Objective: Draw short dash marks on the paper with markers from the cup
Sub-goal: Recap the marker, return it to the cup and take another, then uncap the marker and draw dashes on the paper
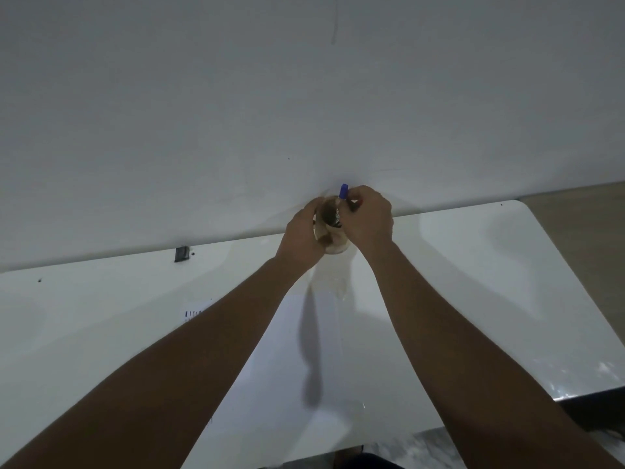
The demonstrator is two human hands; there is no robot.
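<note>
A clear cup point(333, 243) stands at the far edge of the white table, against the wall. My left hand point(302, 235) wraps around its left side. My right hand point(370, 214) is closed at the cup's rim on a marker point(342, 198) with a blue cap that sticks up above the fingers; the marker's lower end sits inside the cup. A white sheet of paper point(291, 350) lies in the middle of the table under my forearms, with several short dark dash marks point(193, 313) near its far left corner.
The white table point(473, 265) has a rounded far right corner and a wooden floor beyond it. A small dark clip point(182, 254) sits at the table's back edge on the left. A plain wall fills the upper view.
</note>
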